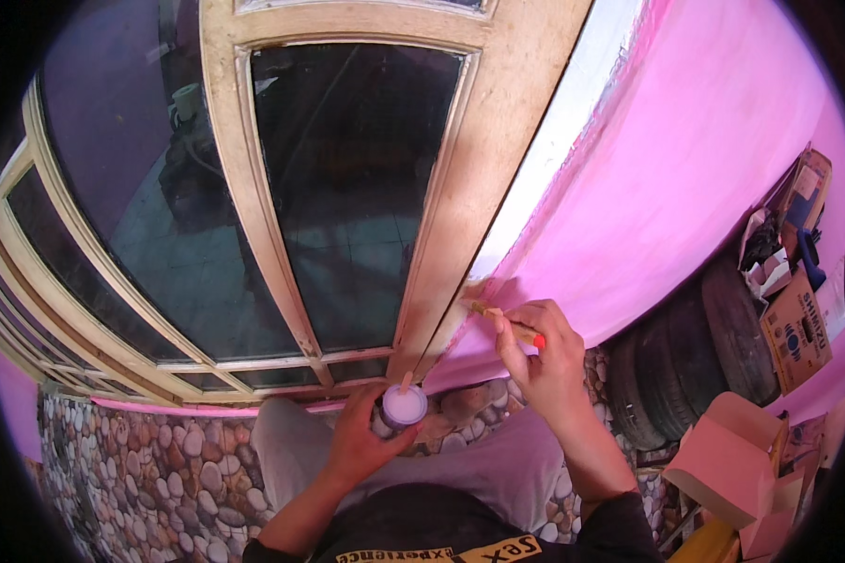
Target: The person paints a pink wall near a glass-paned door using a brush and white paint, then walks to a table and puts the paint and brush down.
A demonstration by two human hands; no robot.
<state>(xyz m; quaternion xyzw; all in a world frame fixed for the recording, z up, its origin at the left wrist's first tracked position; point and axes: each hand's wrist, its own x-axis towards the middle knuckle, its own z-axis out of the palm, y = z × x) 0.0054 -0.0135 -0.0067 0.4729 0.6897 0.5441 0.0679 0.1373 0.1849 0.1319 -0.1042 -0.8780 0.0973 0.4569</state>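
In my right hand (pixel 549 352) is a paintbrush (pixel 517 329) with a wooden handle and a red-orange end. Its bristles touch the lower part of the door frame post (pixel 528 190), which is white above the brush and duller below it. A small open tub of white paint (pixel 404 406) rests in the grip of my left hand (pixel 367 429), above my lap. Out of the tub sticks a flat wooden stick (pixel 406 382). Beside the post stands a cream wooden door (pixel 493 141) with dark glass panes (pixel 355 190).
A pink wall (pixel 648 197) adjoins the post on the right. Several stacked tyres (pixel 683 366) stand against it, with a printed cardboard box (pixel 799 334) above. An open carton (pixel 725 464) lies at the lower right. Pebble-patterned flooring (pixel 176 478) spreads below the door.
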